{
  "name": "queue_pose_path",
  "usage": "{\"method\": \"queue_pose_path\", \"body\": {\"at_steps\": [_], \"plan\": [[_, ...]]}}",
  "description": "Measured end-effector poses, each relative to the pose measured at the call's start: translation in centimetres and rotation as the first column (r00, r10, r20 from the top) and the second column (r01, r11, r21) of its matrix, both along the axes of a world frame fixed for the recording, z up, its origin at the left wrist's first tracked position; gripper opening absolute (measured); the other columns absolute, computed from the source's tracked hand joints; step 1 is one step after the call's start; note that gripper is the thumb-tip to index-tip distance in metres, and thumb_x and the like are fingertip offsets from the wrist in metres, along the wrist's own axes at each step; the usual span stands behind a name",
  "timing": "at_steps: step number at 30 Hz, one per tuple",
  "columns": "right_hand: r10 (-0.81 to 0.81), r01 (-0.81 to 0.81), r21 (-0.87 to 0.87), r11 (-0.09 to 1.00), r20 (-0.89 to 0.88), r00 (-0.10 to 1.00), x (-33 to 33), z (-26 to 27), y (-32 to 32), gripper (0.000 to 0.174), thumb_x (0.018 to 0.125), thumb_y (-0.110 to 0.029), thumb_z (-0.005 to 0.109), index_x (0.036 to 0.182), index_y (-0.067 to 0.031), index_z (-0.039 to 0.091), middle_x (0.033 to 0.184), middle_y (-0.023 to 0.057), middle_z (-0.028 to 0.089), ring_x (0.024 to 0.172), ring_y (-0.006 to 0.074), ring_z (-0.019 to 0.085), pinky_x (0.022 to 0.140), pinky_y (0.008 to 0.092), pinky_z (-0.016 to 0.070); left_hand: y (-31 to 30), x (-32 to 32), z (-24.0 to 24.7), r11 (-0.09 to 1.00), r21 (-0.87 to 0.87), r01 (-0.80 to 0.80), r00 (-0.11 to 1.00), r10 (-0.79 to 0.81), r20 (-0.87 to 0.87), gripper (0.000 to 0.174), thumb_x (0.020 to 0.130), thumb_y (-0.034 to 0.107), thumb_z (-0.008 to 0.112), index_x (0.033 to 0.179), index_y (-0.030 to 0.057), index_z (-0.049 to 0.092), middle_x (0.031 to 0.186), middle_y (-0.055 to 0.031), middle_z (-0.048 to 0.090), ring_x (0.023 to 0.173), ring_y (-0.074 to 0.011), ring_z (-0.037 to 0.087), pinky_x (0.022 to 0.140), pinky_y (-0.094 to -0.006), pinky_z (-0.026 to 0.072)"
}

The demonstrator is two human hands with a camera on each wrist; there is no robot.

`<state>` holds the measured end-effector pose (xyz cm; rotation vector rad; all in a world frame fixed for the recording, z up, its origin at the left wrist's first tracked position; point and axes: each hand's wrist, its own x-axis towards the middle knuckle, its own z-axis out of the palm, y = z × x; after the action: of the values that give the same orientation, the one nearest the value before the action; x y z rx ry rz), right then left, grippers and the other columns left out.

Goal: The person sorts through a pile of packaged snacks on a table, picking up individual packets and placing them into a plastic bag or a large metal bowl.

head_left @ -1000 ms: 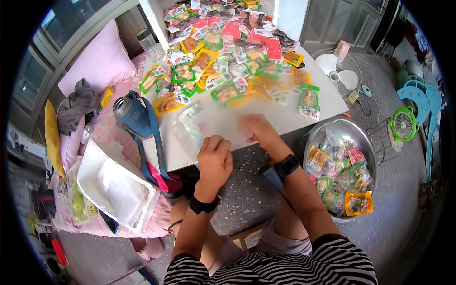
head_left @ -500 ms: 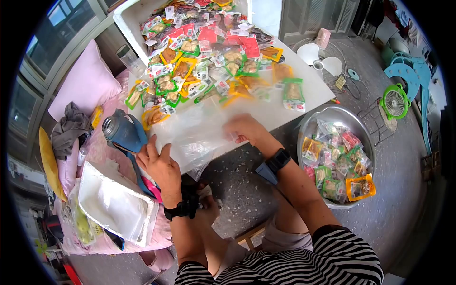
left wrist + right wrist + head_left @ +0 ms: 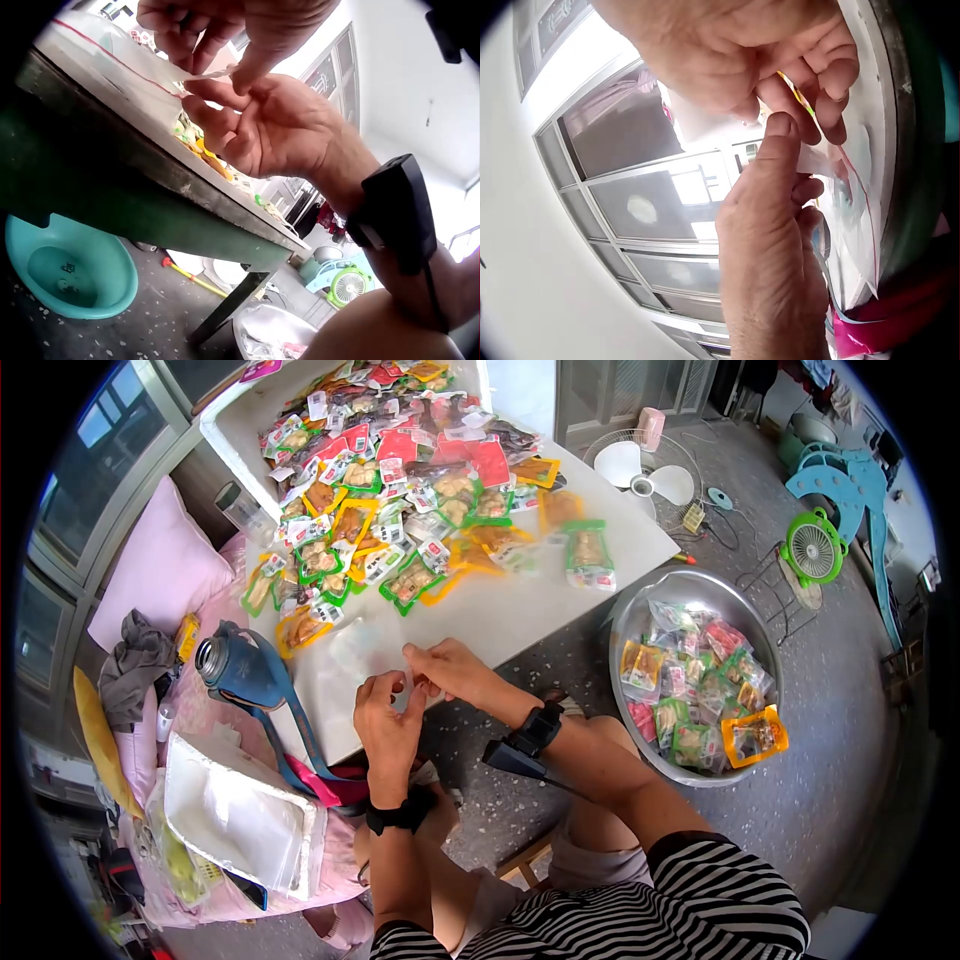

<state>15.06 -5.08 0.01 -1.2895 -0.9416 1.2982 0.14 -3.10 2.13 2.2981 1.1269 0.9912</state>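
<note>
A clear plastic zip bag (image 3: 360,645) with a red line near its mouth lies over the table's near edge; in the left wrist view the bag (image 3: 124,64) trails from the fingers. My left hand (image 3: 388,725) pinches the edge of its mouth between thumb and fingers. My right hand (image 3: 455,672) meets it there, its curled fingertips at the same edge. In the right wrist view the left thumb stands up beside the right fingers (image 3: 832,124). The bag looks flat. Beyond the hands, many small food packets (image 3: 410,580) are heaped on the table (image 3: 500,630).
On the right, a metal basin (image 3: 620,660) on the floor holds packets. A blue bottle (image 3: 240,665) with a strap stands left of the hands, behind a white foam box (image 3: 235,810). A teal tub (image 3: 112,277) is under the table. A foam crate (image 3: 235,445) backs the heap.
My left hand has come from over the bag's left side to the right, and the right hand has moved left to meet it at the bag's mouth. The head view has shifted.
</note>
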Motion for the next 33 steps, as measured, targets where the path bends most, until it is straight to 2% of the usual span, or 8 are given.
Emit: {"method": "queue_pose_path", "body": {"at_steps": [5, 12, 17, 21, 23, 26, 29, 33], "plan": [[0.004, -0.008, 0.039, 0.999, 0.090, 0.996, 0.2, -0.3, -0.1, 0.055, 0.090, -0.051, 0.056, 0.079, 0.0024, 0.066, 0.067, 0.0057, 0.063, 0.056, 0.0089, 0.056, 0.045, 0.0213, 0.0423, 0.9, -0.8, -1.4, 0.991, 0.134, 0.002, 1.000, -0.002, 0.000, 0.010, 0.076, 0.000, 0.064, 0.086, -0.0023, 0.063, 0.073, -0.0150, 0.061, 0.060, -0.0259, 0.056, 0.058, -0.0345, 0.0456], [-0.144, 0.143, 0.015, 0.990, 0.097, 0.985, 0.2, 0.2, 0.1, 0.037, 0.087, -0.030, 0.063, 0.075, 0.0045, 0.064, 0.063, 0.0103, 0.064, 0.051, 0.0148, 0.060, 0.048, 0.0266, 0.0479, 0.7, -1.0, -1.6, 0.996, 0.094, 0.008, 1.000, -0.008, 0.003, 0.005, 0.076, -0.002, 0.062, 0.081, -0.0022, 0.061, 0.068, -0.0147, 0.058, 0.057, -0.0251, 0.055, 0.056, -0.0339, 0.0438], [-0.100, 0.100, 0.006, 0.995, -0.014, 0.995, 0.3, -0.5, 0.6, 0.026, 0.087, -0.022, 0.062, 0.078, 0.0027, 0.064, 0.067, 0.0087, 0.066, 0.053, 0.0127, 0.060, 0.045, 0.0253, 0.0447, 0.5, -1.0, -1.2, 0.999, -0.011, -0.038, 0.999, 0.038, -0.020, 0.008, 0.077, 0.003, 0.067, 0.082, -0.0021, 0.062, 0.069, -0.0138, 0.060, 0.059, -0.0234, 0.056, 0.057, -0.0330, 0.0445], [-0.038, 0.043, 0.023, 0.999, -0.194, 0.980, 0.2, -0.5, 0.6, 0.021, 0.086, -0.018, 0.063, 0.079, 0.0013, 0.064, 0.069, 0.0065, 0.065, 0.055, 0.0107, 0.059, 0.044, 0.0229, 0.0418, 0.5, -0.4, -0.8, 0.996, 0.055, -0.066, 0.995, 0.062, 0.084, 0.014, 0.077, 0.006, 0.071, 0.085, -0.0018, 0.063, 0.073, -0.0126, 0.062, 0.064, -0.0222, 0.057, 0.058, -0.0325, 0.0453], [-0.040, 0.047, 0.041, 0.998, -0.159, 0.986, -0.1, -0.5, 0.4, 0.021, 0.087, -0.019, 0.064, 0.079, 0.0006, 0.064, 0.068, 0.0041, 0.063, 0.055, 0.0078, 0.057, 0.045, 0.0205, 0.0416, 0.8, -0.6, -1.3, 0.996, 0.091, -0.024, 0.998, 0.019, 0.057, 0.016, 0.077, 0.007, 0.072, 0.087, -0.0020, 0.064, 0.074, -0.0124, 0.062, 0.066, -0.0217, 0.058, 0.059, -0.0323, 0.0459], [-0.075, 0.089, 0.090, 0.992, -0.151, 0.986, -0.7, -0.9, 0.4, 0.021, 0.084, -0.017, 0.066, 0.077, 0.0020, 0.063, 0.066, 0.0048, 0.062, 0.055, 0.0083, 0.057, 0.047, 0.0223, 0.0437, 0.7, -0.5, -1.2, 0.999, 0.047, -0.015, 1.000, 0.014, 0.021, 0.016, 0.078, 0.008, 0.072, 0.086, -0.0029, 0.064, 0.071, -0.0121, 0.061, 0.063, -0.0190, 0.057, 0.059, -0.0300, 0.0458], [-0.111, 0.121, 0.129, 0.984, -0.082, 0.990, -1.1, -1.2, 0.6, 0.022, 0.082, -0.016, 0.069, 0.075, 0.0035, 0.063, 0.064, 0.0060, 0.062, 0.055, 0.0093, 0.057, 0.048, 0.0243, 0.0457, 0.6, -0.7, -1.2, 0.988, -0.155, -0.011, 1.000, 0.012, 0.008, 0.015, 0.079, 0.008, 0.072, 0.084, -0.0036, 0.064, 0.068, -0.0097, 0.061, 0.060, -0.0129, 0.055, 0.059, -0.0265, 0.0448], [-0.091, 0.106, 0.184, 0.977, -0.088, 0.992, -1.3, -1.1, 0.7, 0.023, 0.083, -0.017, 0.071, 0.075, 0.0033, 0.064, 0.063, 0.0058, 0.061, 0.054, 0.0093, 0.056, 0.048, 0.0241, 0.0453, 0.7, -0.8, -0.8, 0.929, -0.365, 0.060, 0.975, 0.023, 0.220, 0.011, 0.082, 0.006, 0.069, 0.080, -0.0033, 0.063, 0.065, -0.0022, 0.059, 0.060, -0.0066, 0.049, 0.057, -0.0242, 0.0408]]}}
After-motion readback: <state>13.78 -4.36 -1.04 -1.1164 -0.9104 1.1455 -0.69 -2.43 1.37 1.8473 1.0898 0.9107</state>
